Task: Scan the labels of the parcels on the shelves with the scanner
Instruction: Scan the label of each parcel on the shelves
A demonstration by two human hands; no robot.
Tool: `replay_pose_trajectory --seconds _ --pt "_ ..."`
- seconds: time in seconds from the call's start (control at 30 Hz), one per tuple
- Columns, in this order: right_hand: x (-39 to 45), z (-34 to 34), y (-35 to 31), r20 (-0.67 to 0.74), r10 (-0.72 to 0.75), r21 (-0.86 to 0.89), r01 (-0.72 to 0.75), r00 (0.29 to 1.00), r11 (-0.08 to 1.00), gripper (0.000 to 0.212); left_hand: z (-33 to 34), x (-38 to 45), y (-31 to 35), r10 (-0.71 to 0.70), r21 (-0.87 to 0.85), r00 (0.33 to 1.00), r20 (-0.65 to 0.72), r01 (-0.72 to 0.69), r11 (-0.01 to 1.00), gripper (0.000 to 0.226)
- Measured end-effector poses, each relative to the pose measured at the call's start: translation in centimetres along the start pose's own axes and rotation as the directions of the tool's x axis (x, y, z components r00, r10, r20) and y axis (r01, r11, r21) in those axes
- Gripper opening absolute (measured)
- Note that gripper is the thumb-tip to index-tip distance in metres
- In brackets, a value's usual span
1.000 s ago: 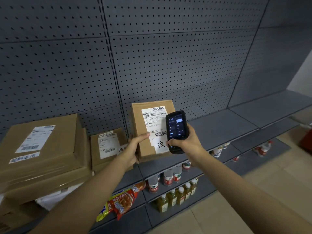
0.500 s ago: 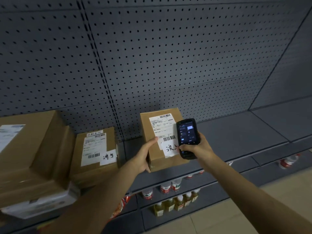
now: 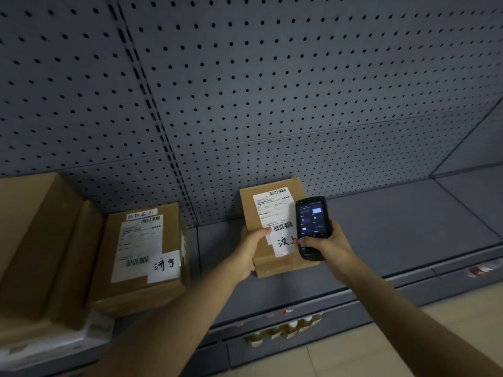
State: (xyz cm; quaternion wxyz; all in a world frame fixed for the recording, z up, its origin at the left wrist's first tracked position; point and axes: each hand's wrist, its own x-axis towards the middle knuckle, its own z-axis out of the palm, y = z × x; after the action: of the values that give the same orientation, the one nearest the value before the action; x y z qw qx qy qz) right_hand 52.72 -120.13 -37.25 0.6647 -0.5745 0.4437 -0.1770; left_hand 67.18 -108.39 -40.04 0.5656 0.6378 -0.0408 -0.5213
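A small brown parcel [image 3: 255, 205] stands tilted on the grey shelf [image 3: 394, 227], its white barcode label [image 3: 272, 210] facing me. My left hand [image 3: 249, 254] grips its left edge, thumb on the label. My right hand [image 3: 326, 247] holds a black handheld scanner [image 3: 311, 227] upright, screen lit, just in front of the label's right side. A second brown parcel [image 3: 141, 257] with a white label lies on the shelf to the left.
A large brown box [image 3: 35, 246] stacked on a white parcel [image 3: 54, 341] fills the left edge. Grey pegboard [image 3: 272, 91] backs the shelf. Bottles [image 3: 288, 327] stand on a lower shelf beneath my arms. Tiled floor [image 3: 381, 336] lies at the lower right.
The view has shifted up and closer to the shelf, so the parcels sit lower and larger. Both hands keep the same grip on the parcel and the scanner.
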Motion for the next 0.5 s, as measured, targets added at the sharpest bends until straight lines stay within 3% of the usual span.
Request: replay_pose_trajectory --seconds 0.13,0.3,0.5 --pt "0.4 0.5 0.1 -0.040 -0.032 -0.043 0.031 0.999 0.999 0.072 -0.4 0.1 0.2 0.041 0.062 0.999 -0.004 -0.041 0.997 0.046" --pt "0.1 2.2 -0.6 -0.030 -0.094 0.053 0.095 0.995 0.994 0.086 -2.5 -1.7 1.5 0.199 0.205 0.968 -0.150 -0.167 0.964 0.063" --pt "-1.6 7.8 -1.7 0.108 -0.149 0.143 0.133 0.983 0.981 0.095 -9.8 -4.0 2.5 0.437 0.399 0.832 -0.341 -0.293 0.869 0.042"
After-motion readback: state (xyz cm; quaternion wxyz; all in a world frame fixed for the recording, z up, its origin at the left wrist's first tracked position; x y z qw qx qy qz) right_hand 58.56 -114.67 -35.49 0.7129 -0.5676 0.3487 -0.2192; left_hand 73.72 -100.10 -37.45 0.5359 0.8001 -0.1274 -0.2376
